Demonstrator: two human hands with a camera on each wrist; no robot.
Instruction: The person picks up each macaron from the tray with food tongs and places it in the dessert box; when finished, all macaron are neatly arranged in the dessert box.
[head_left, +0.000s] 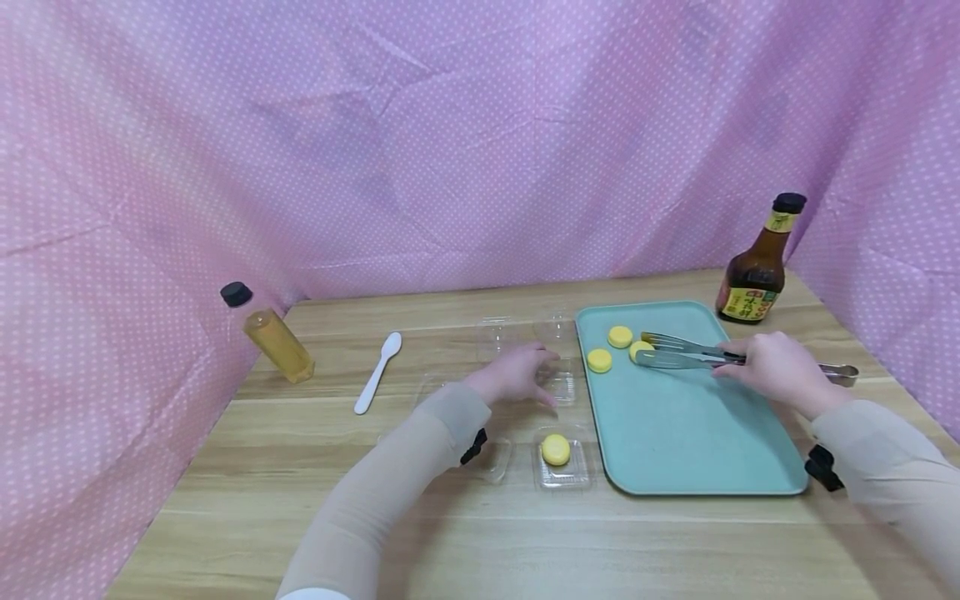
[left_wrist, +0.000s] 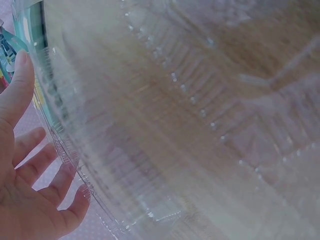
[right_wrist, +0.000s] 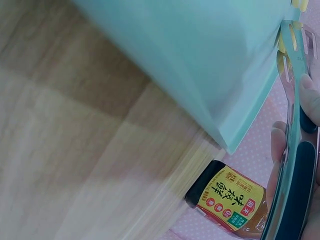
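Note:
My right hand (head_left: 780, 371) grips metal tongs (head_left: 686, 354) with dark grips over a pale green tray (head_left: 697, 450). The tips of the tongs lie on either side of a yellow round cake (head_left: 641, 351); whether they squeeze it I cannot tell. Beside it on the tray are two more yellow cakes (head_left: 619, 337). My left hand (head_left: 521, 375) reaches over a clear plastic box (head_left: 558, 385), thumb and fingers spread apart. In the left wrist view its fingertips (left_wrist: 75, 202) are at a clear plastic rim. Nearer to me, another clear box (head_left: 564, 477) holds one yellow cake (head_left: 556, 449).
More clear plastic boxes (head_left: 495, 333) stand around my left forearm, partly hidden. A white spoon (head_left: 377, 373) lies left of them. At far left is a bottle of amber liquid (head_left: 279, 342); a brown sauce bottle (head_left: 753, 279) stands behind the tray at right.

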